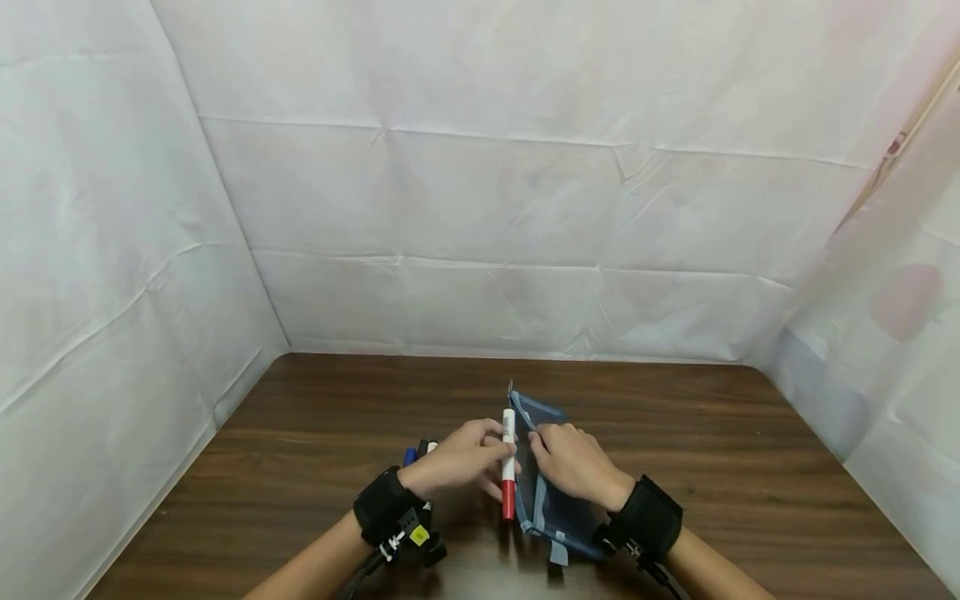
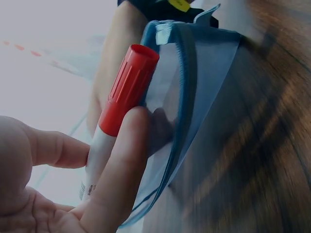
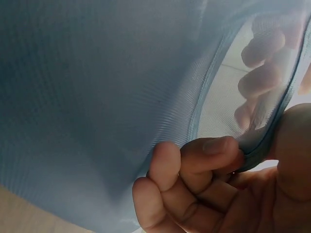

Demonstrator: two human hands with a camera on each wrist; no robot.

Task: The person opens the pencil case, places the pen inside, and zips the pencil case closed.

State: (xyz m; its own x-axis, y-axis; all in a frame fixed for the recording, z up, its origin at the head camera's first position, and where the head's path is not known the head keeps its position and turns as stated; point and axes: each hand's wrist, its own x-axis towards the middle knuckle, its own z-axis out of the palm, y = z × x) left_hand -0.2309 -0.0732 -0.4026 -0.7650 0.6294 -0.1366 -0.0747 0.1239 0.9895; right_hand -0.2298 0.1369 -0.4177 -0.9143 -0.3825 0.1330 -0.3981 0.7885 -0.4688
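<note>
My left hand (image 1: 467,457) pinches a white marker with a red cap (image 1: 508,500) between thumb and fingers. The marker is upright in the head view, cap end toward me, just left of a blue mesh zipper pouch (image 1: 570,517). In the left wrist view the red cap (image 2: 129,87) lies beside the pouch's zipper edge (image 2: 187,77). My right hand (image 1: 576,462) grips the near rim of the pouch, holding its mouth apart. Through the sheer mesh (image 3: 107,97) in the right wrist view, fingers of the left hand show faintly.
Several more markers (image 1: 409,456), with blue and black ends showing, lie partly hidden behind the left wrist. A fabric tab (image 1: 558,553) sticks out from the pouch's near end. White sheeting (image 1: 495,308) borders the brown wooden table (image 1: 315,433).
</note>
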